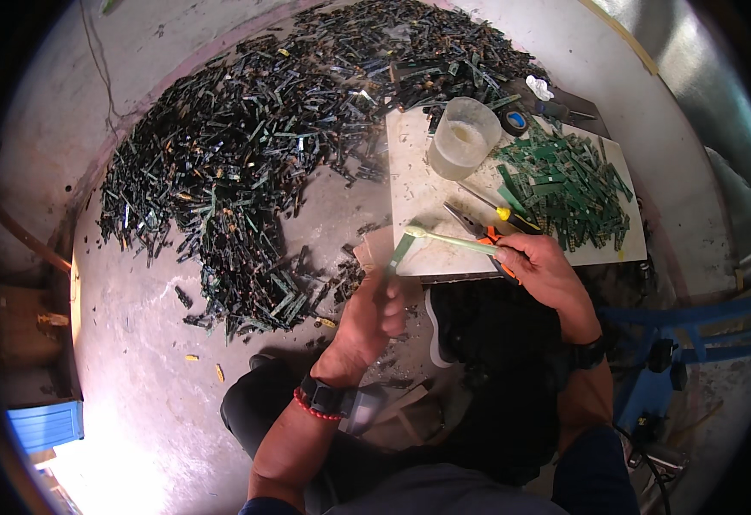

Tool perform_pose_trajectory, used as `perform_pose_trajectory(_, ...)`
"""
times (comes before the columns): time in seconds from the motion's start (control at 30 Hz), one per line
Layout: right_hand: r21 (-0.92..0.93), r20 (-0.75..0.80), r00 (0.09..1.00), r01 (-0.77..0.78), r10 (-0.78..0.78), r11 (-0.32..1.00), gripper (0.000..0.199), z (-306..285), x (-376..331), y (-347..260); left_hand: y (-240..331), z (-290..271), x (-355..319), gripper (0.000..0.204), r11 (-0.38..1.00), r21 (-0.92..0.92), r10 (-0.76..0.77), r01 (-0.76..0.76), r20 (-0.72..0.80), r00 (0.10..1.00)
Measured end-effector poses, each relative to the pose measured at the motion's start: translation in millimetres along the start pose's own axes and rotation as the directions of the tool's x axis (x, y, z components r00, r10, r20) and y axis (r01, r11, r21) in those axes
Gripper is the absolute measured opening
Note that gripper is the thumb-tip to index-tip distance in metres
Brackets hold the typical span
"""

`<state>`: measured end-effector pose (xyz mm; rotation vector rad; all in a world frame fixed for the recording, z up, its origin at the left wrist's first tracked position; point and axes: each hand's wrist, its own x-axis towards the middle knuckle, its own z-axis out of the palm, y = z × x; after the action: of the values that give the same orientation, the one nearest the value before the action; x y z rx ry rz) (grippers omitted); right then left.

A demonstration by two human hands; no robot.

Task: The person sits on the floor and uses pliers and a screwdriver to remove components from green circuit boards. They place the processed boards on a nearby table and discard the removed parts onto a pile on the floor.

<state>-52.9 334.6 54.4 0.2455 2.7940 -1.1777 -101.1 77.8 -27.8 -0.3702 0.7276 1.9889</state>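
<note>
My left hand [371, 318], slightly blurred, is closed on the lower end of a narrow green strip [405, 246] that looks like a piece of circuit board. My right hand [540, 268] grips a pale green toothbrush [457, 241] by its handle. The brush head touches or lies just over the strip's upper end. Beneath the handle, pliers [466, 220] with orange and black grips lie on a white board [410, 154]. A yellow and black screwdriver [504, 213] rests beside them. Behind these stands a cloudy plastic cup [461, 142] with some liquid or residue at its bottom.
A heap of green strips [569, 189] covers the board's right part. Near the cup sits a tape roll [514, 122] with a blue core. A wide pile of dark strips [221, 189] spreads over the floor, left and far. Blue metal framing [693, 330] stands at right.
</note>
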Motion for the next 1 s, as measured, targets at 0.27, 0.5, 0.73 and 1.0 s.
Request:
perform_pose_trajectory(0.27, -0.017, 0.023, 0.991, 0.129, -0.129, 0.991, 0.018, 3.4, 1.8, 2.6, -1.2, 0.1, 0.1, 0.036, 0.999, -0.037, -0.010, 0.009, -0.027, 1.000)
perform_pose_trajectory(0.5, 0.109, 0.004, 1.000, -0.011, 0.010, 0.994, 0.019, -9.8, -2.7, -2.8, -1.2, -1.0, -0.3, 0.036, 0.999, -0.033, -0.003, 0.003, 0.000, 1.000)
perform_pose_trajectory(0.73, 0.017, 0.029, 1.000, 0.002, -0.002, 1.000, 0.022, -7.5, 1.2, 5.1, -0.2, 1.3, -0.9, 0.037, 0.999, -0.041, -0.011, 0.011, 0.005, 1.000)
perform_pose_trajectory(1.0, 0.005, 0.119, 0.992, 0.034, -0.035, 0.999, 0.020, -6.5, 1.0, 4.3, -0.9, -1.7, -1.2, 0.038, 0.997, -0.073, -0.015, 0.018, 0.046, 0.999)
